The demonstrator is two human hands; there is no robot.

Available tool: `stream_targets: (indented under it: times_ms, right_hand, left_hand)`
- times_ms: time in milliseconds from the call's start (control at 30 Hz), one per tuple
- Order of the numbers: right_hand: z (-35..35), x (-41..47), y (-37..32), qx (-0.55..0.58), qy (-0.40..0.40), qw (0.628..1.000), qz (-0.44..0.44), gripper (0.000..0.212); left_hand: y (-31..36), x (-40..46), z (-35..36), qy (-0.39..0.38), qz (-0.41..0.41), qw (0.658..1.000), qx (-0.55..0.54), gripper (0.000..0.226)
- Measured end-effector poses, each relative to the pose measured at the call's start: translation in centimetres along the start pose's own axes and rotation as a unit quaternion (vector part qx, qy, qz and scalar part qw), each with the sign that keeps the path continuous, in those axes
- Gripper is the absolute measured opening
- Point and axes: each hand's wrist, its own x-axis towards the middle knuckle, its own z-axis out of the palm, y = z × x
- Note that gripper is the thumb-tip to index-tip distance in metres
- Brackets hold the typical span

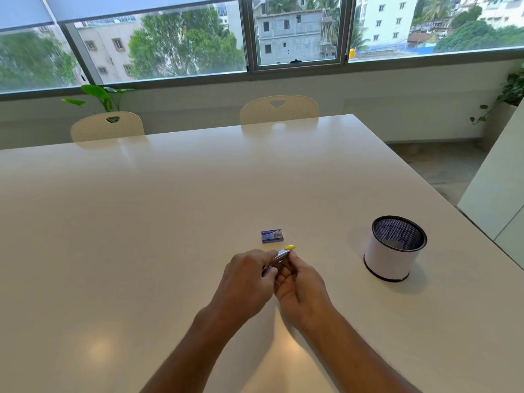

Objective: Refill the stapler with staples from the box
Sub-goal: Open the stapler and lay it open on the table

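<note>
Stapler (280,255) is clamped between left hand (249,282) and right hand (300,290), fingers closed on it — opening step judged underway. Staple box (272,236) lies shut at 12 o'clock, just beyond — to be opened next.

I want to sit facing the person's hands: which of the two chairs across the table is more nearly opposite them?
The right-hand chair, under the framed window pane; the other chair stands far left, before the leafy plant.

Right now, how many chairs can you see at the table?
2, both along the table's far edge: one chair at the far left, one chair near the middle. Others outside the view may be hidden.
</note>
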Motion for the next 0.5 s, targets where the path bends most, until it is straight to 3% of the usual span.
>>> stream_targets:
  times_ms: [333,500]
  right_hand:
    - [0.1,-0.26,0.17,0.0,-0.01,1.0,0.016,0.036]
    - [0.25,-0.32,0.04,0.008,-0.018,1.0,0.023,0.037]
  left_hand:
    - [0.17,0.19,-0.17,0.024,-0.005,0.999,0.02,0.015]
    - [0.72,0.22,-0.42,0.059,0.002,0.998,-0.001,0.019]
